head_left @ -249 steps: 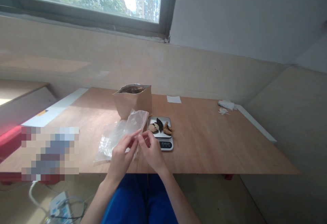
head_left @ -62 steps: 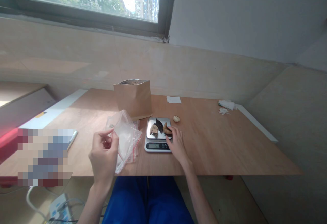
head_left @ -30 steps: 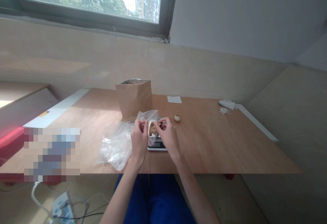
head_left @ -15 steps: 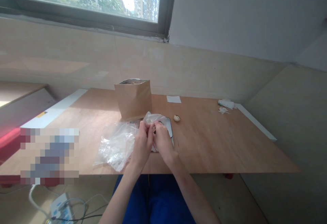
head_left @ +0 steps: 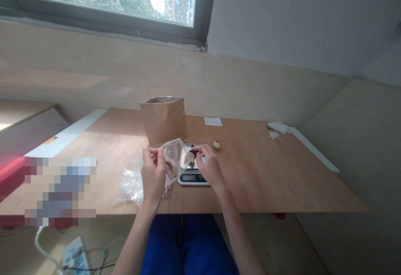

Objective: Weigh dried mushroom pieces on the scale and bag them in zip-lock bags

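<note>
A small clear plastic zip bag (head_left: 179,154) is held up beside a silver-and-white kitchen scale (head_left: 187,183).
The left hand (head_left: 153,174) pinches the see-through bag, red-lined at its seal, with a wrinkled brown dried piece (head_left: 170,167) inside; the right hand (head_left: 210,165) curls its fingers at a blackish dried piece (head_left: 194,153) over the scale, grip unclear. Digits on the scale's grey display (head_left: 189,177) are too small to read.
</note>
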Demonstrator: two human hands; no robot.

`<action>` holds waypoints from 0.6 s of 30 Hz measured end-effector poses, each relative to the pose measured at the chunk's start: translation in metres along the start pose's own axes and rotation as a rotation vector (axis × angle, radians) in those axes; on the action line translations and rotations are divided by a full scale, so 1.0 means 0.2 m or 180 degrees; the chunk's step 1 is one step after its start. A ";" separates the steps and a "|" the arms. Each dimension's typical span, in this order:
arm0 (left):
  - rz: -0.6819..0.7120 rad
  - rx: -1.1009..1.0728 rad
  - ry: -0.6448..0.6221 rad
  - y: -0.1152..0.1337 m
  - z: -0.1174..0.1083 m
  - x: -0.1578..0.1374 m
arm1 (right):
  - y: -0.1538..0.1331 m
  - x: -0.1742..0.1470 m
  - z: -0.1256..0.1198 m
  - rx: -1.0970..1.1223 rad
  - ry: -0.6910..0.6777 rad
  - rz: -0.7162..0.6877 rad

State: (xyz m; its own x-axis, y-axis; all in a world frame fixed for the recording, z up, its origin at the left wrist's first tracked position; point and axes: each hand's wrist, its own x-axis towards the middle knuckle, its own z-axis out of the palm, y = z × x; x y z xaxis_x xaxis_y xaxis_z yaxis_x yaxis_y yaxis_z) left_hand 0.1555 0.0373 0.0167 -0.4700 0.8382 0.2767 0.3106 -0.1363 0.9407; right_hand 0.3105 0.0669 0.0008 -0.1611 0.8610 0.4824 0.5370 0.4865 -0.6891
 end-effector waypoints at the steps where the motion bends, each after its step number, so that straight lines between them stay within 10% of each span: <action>1: -0.0018 -0.0064 0.0018 -0.01 -0.01 0.00 | 0.04 -0.01 0.03 -0.0289 -0.0196 -0.0063; 10: -0.0101 -0.0746 0.0118 -0.02 -0.03 -0.02 | 0.12 -0.08 0.15 -0.1338 -0.0788 -0.0199; 18: -0.0213 -0.0565 0.0279 -0.05 -0.01 -0.02 | -0.05 -0.02 0.01 0.1605 0.0312 0.1079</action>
State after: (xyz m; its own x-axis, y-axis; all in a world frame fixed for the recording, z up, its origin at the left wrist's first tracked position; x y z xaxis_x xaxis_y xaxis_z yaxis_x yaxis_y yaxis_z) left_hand 0.1525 0.0331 0.0069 -0.5571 0.8005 0.2211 0.1294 -0.1793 0.9752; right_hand 0.3038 0.0589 0.0040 0.0397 0.9741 0.2224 0.0832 0.2186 -0.9723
